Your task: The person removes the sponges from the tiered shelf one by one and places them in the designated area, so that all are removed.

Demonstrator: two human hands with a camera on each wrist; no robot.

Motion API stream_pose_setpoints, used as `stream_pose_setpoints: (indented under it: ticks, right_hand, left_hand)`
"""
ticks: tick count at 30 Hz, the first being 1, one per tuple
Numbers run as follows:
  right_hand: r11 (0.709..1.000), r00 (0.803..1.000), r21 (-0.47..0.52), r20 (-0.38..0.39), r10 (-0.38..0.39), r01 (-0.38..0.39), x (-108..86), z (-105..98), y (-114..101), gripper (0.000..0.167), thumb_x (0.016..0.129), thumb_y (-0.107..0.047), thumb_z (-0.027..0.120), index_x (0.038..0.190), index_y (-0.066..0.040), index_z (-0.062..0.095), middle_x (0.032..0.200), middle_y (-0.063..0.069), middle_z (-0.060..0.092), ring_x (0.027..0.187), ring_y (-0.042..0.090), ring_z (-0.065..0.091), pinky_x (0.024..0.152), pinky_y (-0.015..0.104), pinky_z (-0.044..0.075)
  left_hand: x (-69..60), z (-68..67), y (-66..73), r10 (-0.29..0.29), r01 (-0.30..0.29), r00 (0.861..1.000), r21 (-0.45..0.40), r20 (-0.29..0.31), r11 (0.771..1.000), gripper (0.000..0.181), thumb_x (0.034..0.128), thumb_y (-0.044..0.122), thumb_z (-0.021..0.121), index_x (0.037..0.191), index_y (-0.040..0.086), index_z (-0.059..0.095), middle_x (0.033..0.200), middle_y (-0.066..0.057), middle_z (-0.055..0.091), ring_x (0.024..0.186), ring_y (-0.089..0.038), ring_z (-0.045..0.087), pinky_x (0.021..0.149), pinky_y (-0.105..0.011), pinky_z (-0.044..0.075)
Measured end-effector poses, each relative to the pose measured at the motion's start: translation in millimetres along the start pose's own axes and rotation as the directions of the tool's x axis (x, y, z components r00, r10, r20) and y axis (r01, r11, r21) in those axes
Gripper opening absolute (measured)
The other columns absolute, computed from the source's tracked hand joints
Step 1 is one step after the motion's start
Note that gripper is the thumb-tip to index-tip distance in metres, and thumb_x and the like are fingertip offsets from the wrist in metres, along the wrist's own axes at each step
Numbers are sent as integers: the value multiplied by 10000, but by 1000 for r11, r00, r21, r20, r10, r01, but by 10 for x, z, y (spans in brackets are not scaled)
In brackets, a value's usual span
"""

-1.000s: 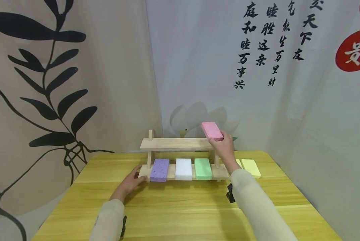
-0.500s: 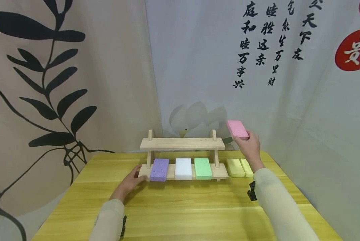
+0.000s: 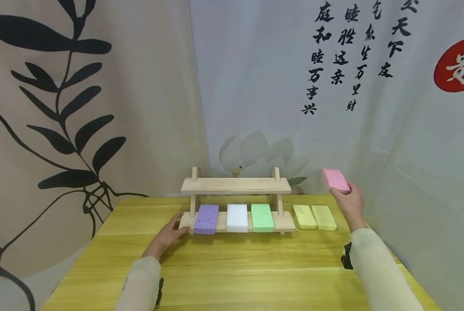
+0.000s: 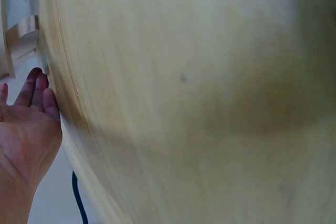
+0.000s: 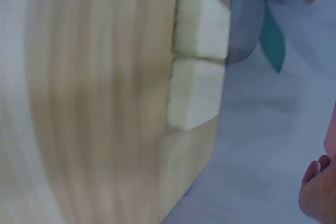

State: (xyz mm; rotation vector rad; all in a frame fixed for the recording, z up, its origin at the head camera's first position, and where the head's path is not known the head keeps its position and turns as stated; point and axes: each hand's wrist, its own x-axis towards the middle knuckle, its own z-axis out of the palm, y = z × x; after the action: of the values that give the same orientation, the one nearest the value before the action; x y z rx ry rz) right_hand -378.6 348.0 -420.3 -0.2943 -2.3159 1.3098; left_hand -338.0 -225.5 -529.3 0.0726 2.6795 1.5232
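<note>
A two-tier wooden rack [image 3: 235,185] stands at the back of the table. Its lower shelf bears a purple sponge [image 3: 206,219], a white sponge [image 3: 237,218] and a green sponge [image 3: 262,218]; the upper shelf is bare. My left hand [image 3: 167,236] holds the left end of the lower shelf, thumb at the front and fingers at the side; in the left wrist view the hand [image 4: 29,135] shows its palm. Up in the air, right of the rack, my right hand [image 3: 350,204] grips a pink sponge [image 3: 336,180] by its near end.
Two yellow sponges [image 3: 304,217] [image 3: 323,217] lie side by side on the table [image 3: 232,268], right of the rack. A cloth with printed leaves and writing hangs behind the table and along its right side.
My right hand has carried the pink sponge from above the upper shelf's right end out to the right, then lower. Both yellow sponges have come into full view. My left hand stays put.
</note>
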Motion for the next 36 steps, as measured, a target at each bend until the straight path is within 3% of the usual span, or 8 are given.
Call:
stream_pose_setpoints:
  ticks: [6, 14, 18, 22, 28, 36]
  right_hand:
    - [998, 998, 3, 28, 58, -58, -10, -95, 318, 781, 939, -350, 615, 1506, 81, 294, 1442, 336, 392, 1264, 426, 430, 1039, 537, 384]
    - [998, 997, -35, 36, 62, -60, -68, -147, 743, 706, 948, -301, 604, 1426, 155, 354, 1361, 365, 452, 1188, 438, 463, 1007, 550, 380]
    - [990, 990, -67, 63, 127, -122, -120, -161, 899, 752, 953, -327, 588, 1453, 159, 306, 1398, 381, 409, 1242, 470, 433, 1048, 566, 362]
    - [980, 980, -95, 84, 180, -172, -151, -157, 984, 802, 949, -361, 591, 1472, 154, 267, 1429, 390, 369, 1284, 501, 395, 1076, 584, 334]
    - [984, 983, -104, 91, 157, -147, -204, -121, 1034, 772, 932, -301, 618, 1432, 196, 302, 1398, 418, 389, 1262, 508, 411, 1078, 578, 334]
    - [969, 977, -199, 123, 172, -145, -183, -97, 1090, 834, 929, -331, 598, 1467, 183, 220, 1431, 447, 286, 1301, 553, 316, 1097, 604, 268]
  left_hand:
    - [-3, 1, 11, 8, -7, 1000, -10, 8, 1000, 793, 974, 357, 616, 1576, 90, 174, 1466, -335, 392, 1304, -461, 442, 1095, -608, 304]
    - [-20, 0, 38, -27, 27, 1000, -18, -4, 999, 794, 968, 391, 628, 1576, 117, 197, 1477, -320, 390, 1330, -462, 414, 1099, -615, 292]
    - [-8, 6, 31, -24, 24, 1000, -11, -7, 1000, 793, 967, 391, 628, 1575, 116, 200, 1472, -324, 395, 1328, -464, 416, 1096, -615, 297]
    - [3, 7, 8, -33, 33, 999, -1, -12, 999, 811, 961, 410, 631, 1581, 129, 189, 1469, -315, 405, 1322, -455, 427, 1098, -612, 297]
    - [8, 3, -4, -37, 37, 999, 5, -17, 999, 813, 961, 413, 627, 1582, 126, 187, 1463, -319, 409, 1308, -457, 440, 1085, -614, 316]
    - [-3, 7, 3, -14, 14, 1000, -3, -16, 1000, 806, 958, 384, 644, 1574, 107, 204, 1449, -313, 429, 1292, -445, 461, 1079, -605, 330]
